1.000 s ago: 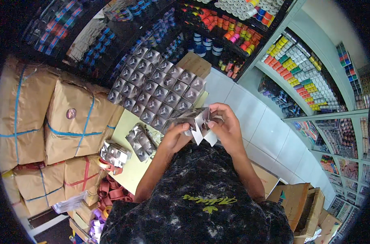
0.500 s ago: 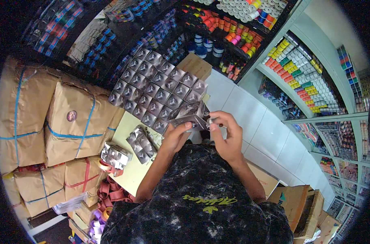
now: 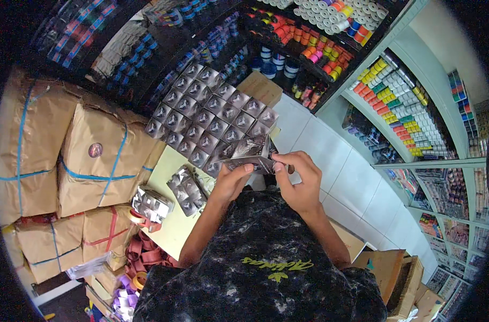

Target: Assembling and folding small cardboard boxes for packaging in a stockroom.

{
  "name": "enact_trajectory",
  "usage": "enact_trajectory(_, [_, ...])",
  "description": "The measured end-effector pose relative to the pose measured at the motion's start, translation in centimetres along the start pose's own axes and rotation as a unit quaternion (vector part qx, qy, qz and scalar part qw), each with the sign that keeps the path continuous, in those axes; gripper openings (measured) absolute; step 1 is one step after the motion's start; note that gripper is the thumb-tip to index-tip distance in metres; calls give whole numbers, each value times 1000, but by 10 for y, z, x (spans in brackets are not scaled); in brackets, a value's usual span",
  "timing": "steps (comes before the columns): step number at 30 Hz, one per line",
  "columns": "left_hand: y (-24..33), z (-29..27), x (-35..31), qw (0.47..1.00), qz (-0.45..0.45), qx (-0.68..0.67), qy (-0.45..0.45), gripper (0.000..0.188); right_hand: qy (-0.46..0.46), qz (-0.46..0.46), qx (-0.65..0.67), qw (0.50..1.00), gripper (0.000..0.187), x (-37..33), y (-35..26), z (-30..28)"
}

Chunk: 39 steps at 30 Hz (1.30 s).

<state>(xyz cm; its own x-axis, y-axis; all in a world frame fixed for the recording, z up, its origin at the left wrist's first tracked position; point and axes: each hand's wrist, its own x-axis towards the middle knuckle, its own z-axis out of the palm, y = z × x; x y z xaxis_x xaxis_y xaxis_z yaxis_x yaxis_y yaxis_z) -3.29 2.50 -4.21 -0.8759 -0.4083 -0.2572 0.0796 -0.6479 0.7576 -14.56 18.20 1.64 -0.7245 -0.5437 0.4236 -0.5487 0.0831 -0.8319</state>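
Between my two hands is a small grey printed cardboard box (image 3: 244, 162), one end facing right. My left hand (image 3: 232, 184) grips its lower left side, with the thumb pressed on the front panel. At the right end, my right hand (image 3: 299, 177) pinches the end flap between thumb and fingers. Just beyond the hands, rows of matching grey boxes (image 3: 193, 115) stand packed side by side on the pale yellow table (image 3: 172, 161). A smaller group of the same boxes (image 3: 186, 190) lies left of my left forearm.
Large brown paper parcels (image 3: 94, 161) tied with blue strap are stacked at the left. Near them are a stack of silvery boxes (image 3: 152, 204) and red ribbon coils (image 3: 147, 252). Shelves with thread spools (image 3: 392, 102) stand right; open cardboard cartons (image 3: 400, 279) sit lower right.
My right hand has shifted slightly down and its fingers have closed in on the box's right end flap. The left hand keeps its grip on the box.
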Motion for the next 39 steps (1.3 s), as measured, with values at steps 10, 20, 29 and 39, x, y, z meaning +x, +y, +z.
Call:
enact_trajectory(10, [-1,-2,1,998,28,-28,-39,44,-91,132,133,978,13,8,-2,-7])
enact_trajectory(20, [7,-3,7,997,-1,-27,-72,48,-67,187,233,952,16,2,8,-6])
enact_trajectory(29, [10,-1,8,997,-13,-28,-75,50,-112,244,232,935,18,11,11,-15])
enact_trajectory(39, [10,0,12,995,-21,-30,-92,57,-92,260,174,945,34,12,20,-14])
